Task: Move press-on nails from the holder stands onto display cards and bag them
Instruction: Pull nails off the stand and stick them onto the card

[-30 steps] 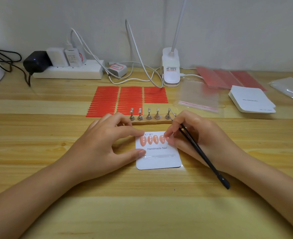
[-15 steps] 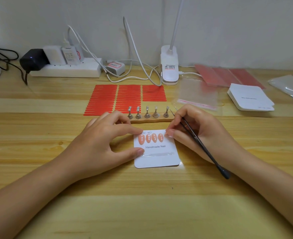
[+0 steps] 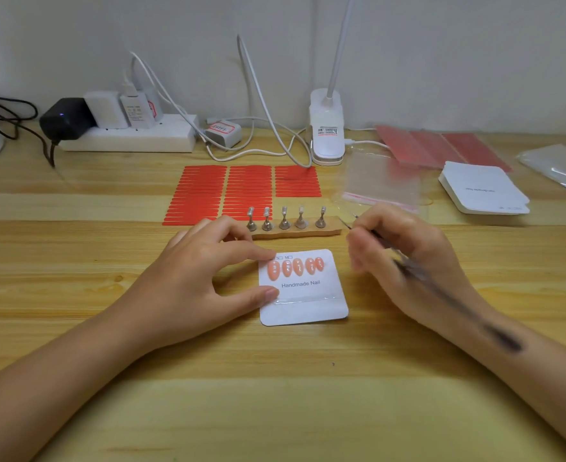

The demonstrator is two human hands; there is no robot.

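White square display card [image 3: 303,306] pinned by left hand [image 3: 205,278]; black tweezers [image 3: 448,295] gripped by right hand [image 3: 408,258], clear bag [image 3: 379,181] beyond it.

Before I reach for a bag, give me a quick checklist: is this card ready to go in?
1. Five pink nails in a row on the card: ok.
2. All five holder stands bare: ok.
3. Card steadied: ok, left hand has fingertip and thumb on its left edge.
4. Right hand free to take a bag: not ok, it holds the tweezers.
5. Clear bag within sight, behind the right hand: ok.
6. Nails stuck down firmly: cannot tell.
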